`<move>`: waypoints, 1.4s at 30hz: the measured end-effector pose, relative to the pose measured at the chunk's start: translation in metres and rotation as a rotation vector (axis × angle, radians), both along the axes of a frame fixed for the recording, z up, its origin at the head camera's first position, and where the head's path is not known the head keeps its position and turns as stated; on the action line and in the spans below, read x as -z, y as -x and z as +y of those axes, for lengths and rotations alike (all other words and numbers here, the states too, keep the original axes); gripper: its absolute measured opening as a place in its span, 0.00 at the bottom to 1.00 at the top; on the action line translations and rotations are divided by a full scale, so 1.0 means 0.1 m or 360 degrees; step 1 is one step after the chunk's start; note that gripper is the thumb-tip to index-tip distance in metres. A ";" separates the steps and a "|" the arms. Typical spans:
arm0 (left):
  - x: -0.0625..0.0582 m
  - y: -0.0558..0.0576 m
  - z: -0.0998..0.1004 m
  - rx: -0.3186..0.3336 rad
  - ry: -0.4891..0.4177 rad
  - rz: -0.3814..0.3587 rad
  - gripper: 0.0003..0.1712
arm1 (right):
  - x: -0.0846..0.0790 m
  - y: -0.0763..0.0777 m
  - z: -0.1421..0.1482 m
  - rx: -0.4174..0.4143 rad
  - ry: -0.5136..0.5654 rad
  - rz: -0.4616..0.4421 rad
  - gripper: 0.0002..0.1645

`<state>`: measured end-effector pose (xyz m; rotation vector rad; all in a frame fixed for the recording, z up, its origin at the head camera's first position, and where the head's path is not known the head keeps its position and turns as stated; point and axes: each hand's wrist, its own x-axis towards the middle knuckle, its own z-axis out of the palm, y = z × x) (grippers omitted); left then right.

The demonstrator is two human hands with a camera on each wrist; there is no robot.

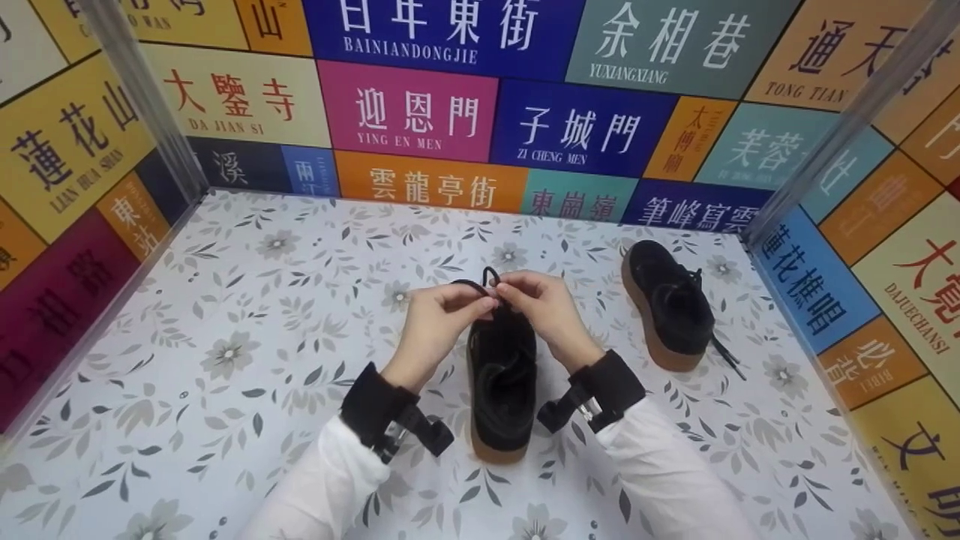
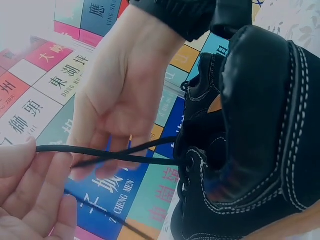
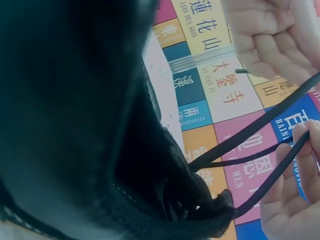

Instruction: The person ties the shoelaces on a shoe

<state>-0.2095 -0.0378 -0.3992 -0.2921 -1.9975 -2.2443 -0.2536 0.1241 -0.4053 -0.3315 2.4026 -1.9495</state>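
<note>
Head view: black laces [image 2: 150, 160] are pinched between thumb and fingertips by both the left hand [image 1: 439, 321] and the right hand [image 1: 551, 309], above a tan-soled black shoe [image 1: 504, 382] set upright on a floral-patterned surface [image 1: 300, 442]; a second shoe [image 1: 664, 300], its lace trailing, is seen well apart at right

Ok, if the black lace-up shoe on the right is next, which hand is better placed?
Probably the right hand: it's nearer that lace-up shoe, while the left hand would have to cross over. Both pinch black shoelace, though, so either would need to let go first.
</note>
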 end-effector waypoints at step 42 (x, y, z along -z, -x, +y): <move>-0.25 0.53 0.26 0.0225 0.0671 -0.0055 0.10 | 0.15 0.15 0.30 -0.0749 0.0145 -0.0437 0.16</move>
